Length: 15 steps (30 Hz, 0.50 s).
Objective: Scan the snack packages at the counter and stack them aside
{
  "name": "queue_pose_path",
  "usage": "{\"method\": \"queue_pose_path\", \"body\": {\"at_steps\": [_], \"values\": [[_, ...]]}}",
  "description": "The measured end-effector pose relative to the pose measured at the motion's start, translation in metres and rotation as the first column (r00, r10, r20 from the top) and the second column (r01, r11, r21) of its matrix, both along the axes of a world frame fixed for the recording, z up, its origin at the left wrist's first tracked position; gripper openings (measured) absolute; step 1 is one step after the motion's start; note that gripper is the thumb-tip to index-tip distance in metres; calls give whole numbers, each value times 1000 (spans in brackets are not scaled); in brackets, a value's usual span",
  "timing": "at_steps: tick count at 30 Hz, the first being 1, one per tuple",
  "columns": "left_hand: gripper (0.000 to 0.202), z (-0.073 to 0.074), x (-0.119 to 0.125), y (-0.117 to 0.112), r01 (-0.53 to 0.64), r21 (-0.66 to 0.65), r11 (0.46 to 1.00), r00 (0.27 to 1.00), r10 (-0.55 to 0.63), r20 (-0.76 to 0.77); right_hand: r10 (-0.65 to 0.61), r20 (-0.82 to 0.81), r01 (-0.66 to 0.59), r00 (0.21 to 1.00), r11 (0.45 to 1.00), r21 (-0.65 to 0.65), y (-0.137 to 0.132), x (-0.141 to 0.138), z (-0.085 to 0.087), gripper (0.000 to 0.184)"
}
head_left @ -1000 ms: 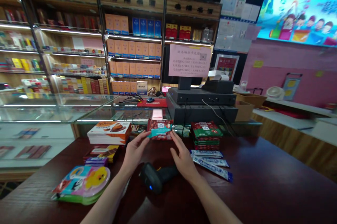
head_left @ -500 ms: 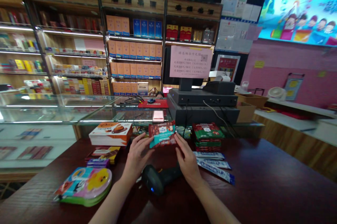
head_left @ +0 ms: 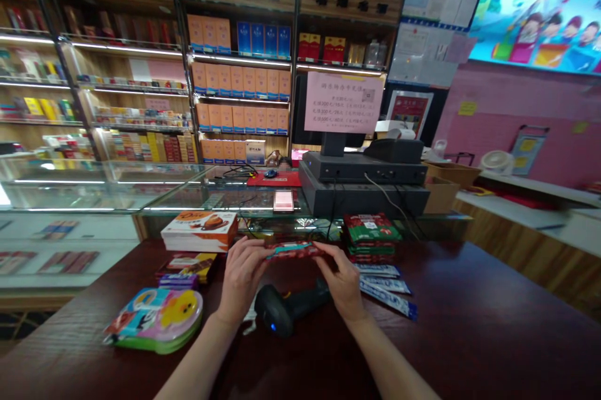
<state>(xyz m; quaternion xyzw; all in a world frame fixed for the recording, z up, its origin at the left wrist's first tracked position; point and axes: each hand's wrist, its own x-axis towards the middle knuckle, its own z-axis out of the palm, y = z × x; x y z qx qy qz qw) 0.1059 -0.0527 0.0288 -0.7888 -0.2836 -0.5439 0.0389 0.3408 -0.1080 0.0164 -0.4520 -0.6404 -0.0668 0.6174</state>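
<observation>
Item: red-and-teal snack packet (head_left: pixel 295 250), seen edge-on between both hands
Left hand (head_left: pixel 241 278): fingers pinch packet's left end
Right hand (head_left: pixel 342 281): fingers pinch packet's right end
Below hands: barcode scanner (head_left: pixel 286 309)

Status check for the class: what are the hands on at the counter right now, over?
Left hand and right hand holding red-and-teal packet by its ends, edge-on. Barcode scanner lying on counter just below, between the hands.

A flat red-and-teal snack packet (head_left: pixel 295 250) lies almost level and nearly edge-on to the view, its crinkled wrapper held between the left hand (head_left: pixel 241 281) at nine o'clock and the right hand (head_left: pixel 344 281) at three o'clock.
</observation>
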Motion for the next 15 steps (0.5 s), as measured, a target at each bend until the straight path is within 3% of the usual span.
{"method": "queue_pose_path", "body": {"at_steps": [9,15], "values": [[13,9,13,-5,43,-225,973,951,29,307,66,-70,-71,995,994,-79,0,-6,8,9],[19,2,19,-6,132,-416,900,939,21,343,75,-225,-134,971,957,-256,0,-13,7,18]]}}
